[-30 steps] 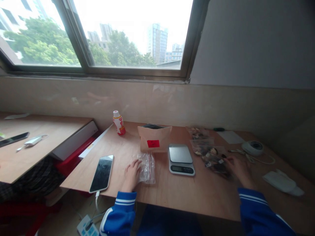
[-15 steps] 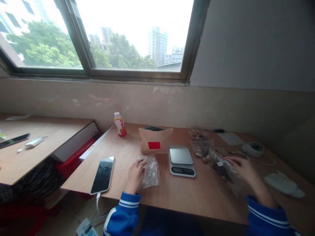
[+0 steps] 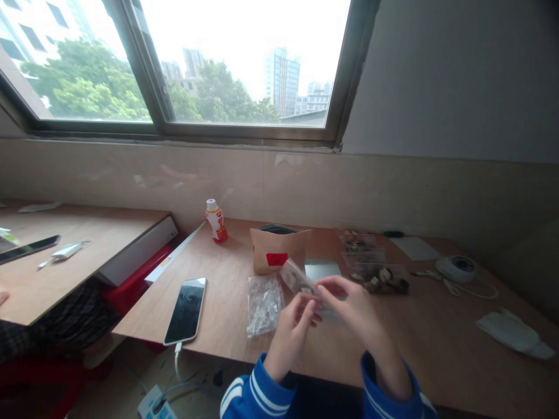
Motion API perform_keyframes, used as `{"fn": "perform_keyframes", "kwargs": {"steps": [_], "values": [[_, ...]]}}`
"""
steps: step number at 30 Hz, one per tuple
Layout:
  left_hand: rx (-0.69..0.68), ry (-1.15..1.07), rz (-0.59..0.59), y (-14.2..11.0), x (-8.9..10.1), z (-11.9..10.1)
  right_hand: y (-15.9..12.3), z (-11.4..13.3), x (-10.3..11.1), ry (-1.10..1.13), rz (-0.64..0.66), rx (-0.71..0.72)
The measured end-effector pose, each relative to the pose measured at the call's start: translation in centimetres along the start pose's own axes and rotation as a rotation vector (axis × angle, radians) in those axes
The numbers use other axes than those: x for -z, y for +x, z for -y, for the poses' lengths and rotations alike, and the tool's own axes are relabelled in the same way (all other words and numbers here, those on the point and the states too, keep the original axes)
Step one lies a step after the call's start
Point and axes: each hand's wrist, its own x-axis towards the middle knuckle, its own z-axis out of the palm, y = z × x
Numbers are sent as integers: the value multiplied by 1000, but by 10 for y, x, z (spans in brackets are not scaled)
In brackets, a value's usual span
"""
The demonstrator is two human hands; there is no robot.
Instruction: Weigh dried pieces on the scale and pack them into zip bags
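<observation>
Look at this, both hands up off the wooden desk (image 3: 441, 372) and working together! The left hand (image 3: 290, 333) is curled, its fingertips pinching a small clear plastic bag (image 3: 299, 278), and the right hand (image 3: 353, 305) closes on the same bag from the other side, fingers bent over it. The bag sits tilted between them, its far end angled up and to the left. Just behind the hands, a digital kitchen scale (image 3: 322, 269) is partly hidden. Beside the left hand lies a larger clear bag of crumpled plastic (image 3: 264, 305), with a kraft paper pouch (image 3: 275, 250) bearing a red label beyond it. Off past the right hand, clear packets of dark pieces (image 3: 378, 280) sit close by, and well left of the left hand, there's a smartphone (image 3: 186, 311)!
</observation>
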Motion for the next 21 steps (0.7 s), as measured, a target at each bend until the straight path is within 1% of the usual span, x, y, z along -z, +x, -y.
{"fn": "perform_keyframes", "kwargs": {"steps": [2,4,6,9,11,14,15,17,19,21], "values": [[17,-4,-10,-1,2,4,-5,7,-17,29,73,38],[59,3,-66,-4,10,7,-10,8,-30,35,117,59],[92,41,-130,-8,19,8,-15,5,-38,49,152,61],[63,135,-176,-11,26,6,-18,0,-44,125,158,26],[39,178,-174,-10,26,6,-18,-2,-45,222,165,-22],[41,247,-175,-6,23,7,-14,-6,-46,363,178,-96],[43,280,-167,-6,22,7,-12,-8,-46,386,157,-106],[31,356,-134,-5,20,7,-5,-15,-44,380,41,-100],[10,411,-84,-7,18,5,5,-23,-37,331,-154,-95],[-8,439,-48,-10,19,2,16,-28,-26,297,-360,-92]]}}
